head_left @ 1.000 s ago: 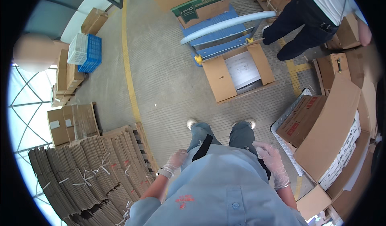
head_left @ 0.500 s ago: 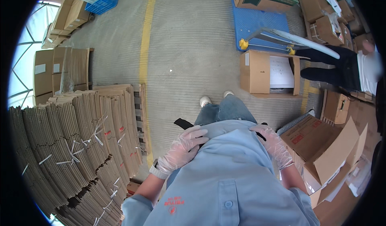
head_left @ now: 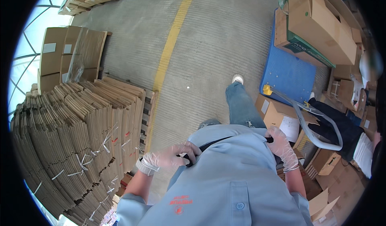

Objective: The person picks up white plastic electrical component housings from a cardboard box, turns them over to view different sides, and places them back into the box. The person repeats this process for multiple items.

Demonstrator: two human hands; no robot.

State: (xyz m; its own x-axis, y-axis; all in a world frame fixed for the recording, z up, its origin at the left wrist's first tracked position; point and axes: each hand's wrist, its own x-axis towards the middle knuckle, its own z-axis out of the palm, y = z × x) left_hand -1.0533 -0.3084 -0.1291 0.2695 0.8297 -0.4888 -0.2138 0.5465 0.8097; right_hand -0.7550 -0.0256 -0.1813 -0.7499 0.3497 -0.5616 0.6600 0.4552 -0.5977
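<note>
A black strap (head_left: pixel 213 143) runs across my waist, over the light blue shirt (head_left: pixel 225 173). My left hand (head_left: pixel 171 154), in a clear thin glove, is closed round the strap at my left side. At the right side of my waist, my right hand (head_left: pixel 282 146), gloved the same way, has its fingers curled over a short piece of black strap. The shirt folds hide part of the strap between the two hands.
Tied stacks of flattened cardboard (head_left: pixel 80 129) stand on a wooden pallet at left. Wrapped cartons (head_left: pixel 72 53) rise behind them. At right are a blue platform trolley (head_left: pixel 287 71) bearing boxes, an open carton (head_left: pixel 273 109), and another person's dark-clothed legs (head_left: pixel 337 123).
My left hand has closed round the strap, and the strap now shows across my waist. One leg has stepped forward. The view has turned, shifting the trolley to the right.
</note>
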